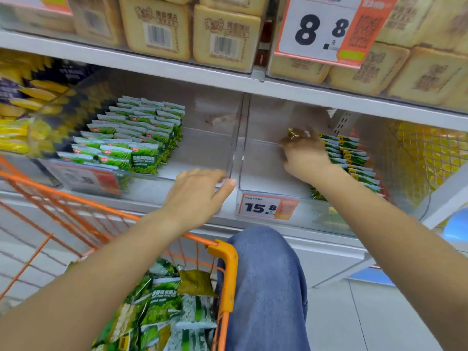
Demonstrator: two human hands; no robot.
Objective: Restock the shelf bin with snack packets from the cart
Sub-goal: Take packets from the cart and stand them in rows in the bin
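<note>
My right hand (pixel 302 154) reaches deep into the right clear shelf bin (pixel 268 171), fingers spread against a row of green-and-yellow snack packets (pixel 354 160) standing along the bin's right side. Motion blur hides whether it holds one. My left hand (pixel 200 191) rests on the front rim of the clear divider (pixel 234 158) between two bins, fingers relaxed, thumb on the edge. The left bin holds neat rows of green snack packets (pixel 136 138). Below, the orange cart (pixel 225 252) carries a loose heap of green packets (pixel 162 307).
A price tag reading 15.8 (pixel 267 206) hangs on the right bin's front. Beige boxed goods (pixel 225 36) fill the shelf above, with an 8.8 sign (pixel 319 29). Yellow packets (pixel 22 117) sit far left, yellow goods (pixel 430 153) far right. My knee in blue jeans (pixel 266 274) presses beside the cart.
</note>
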